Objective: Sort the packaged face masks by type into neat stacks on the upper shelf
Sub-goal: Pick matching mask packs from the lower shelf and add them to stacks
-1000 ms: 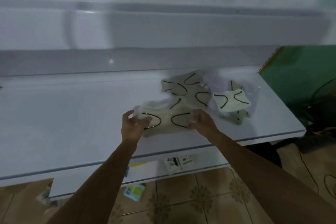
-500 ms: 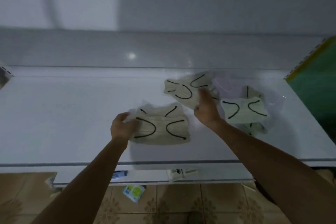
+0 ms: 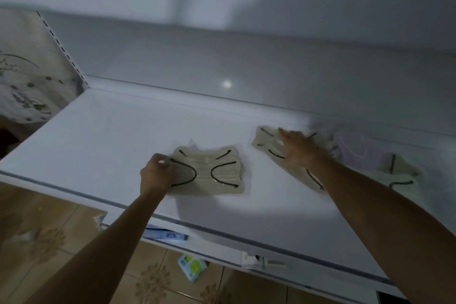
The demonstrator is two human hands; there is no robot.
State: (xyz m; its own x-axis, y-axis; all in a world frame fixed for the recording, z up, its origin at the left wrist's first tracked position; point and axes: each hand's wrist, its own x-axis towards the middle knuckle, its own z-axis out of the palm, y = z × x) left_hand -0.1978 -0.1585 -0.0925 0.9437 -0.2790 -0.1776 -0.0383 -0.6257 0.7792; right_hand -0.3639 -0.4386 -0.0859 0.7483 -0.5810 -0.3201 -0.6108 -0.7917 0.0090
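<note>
On the white upper shelf (image 3: 103,145) lies a stack of cream packaged masks (image 3: 217,175) with black ear loops. My left hand (image 3: 156,174) grips its left edge with curled fingers. Further right, a second cream mask pack (image 3: 271,148) lies tilted, and my right hand (image 3: 297,147) rests on top of it with fingers spread forward. A pale purple mask pack (image 3: 357,153) and another cream mask pack (image 3: 399,175) sit at the far right, partly hidden by my right forearm.
The shelf's front edge (image 3: 222,229) runs diagonally across the view. Below it, a lower shelf holds a blue packet (image 3: 167,234); a green-and-white packet (image 3: 192,266) lies on the tiled floor. A slotted upright (image 3: 61,47) bounds the shelf's left end.
The view has swung left and tilted. My right hand has slid further onto the second cream pack. My left hand stays on the stack's left edge.
</note>
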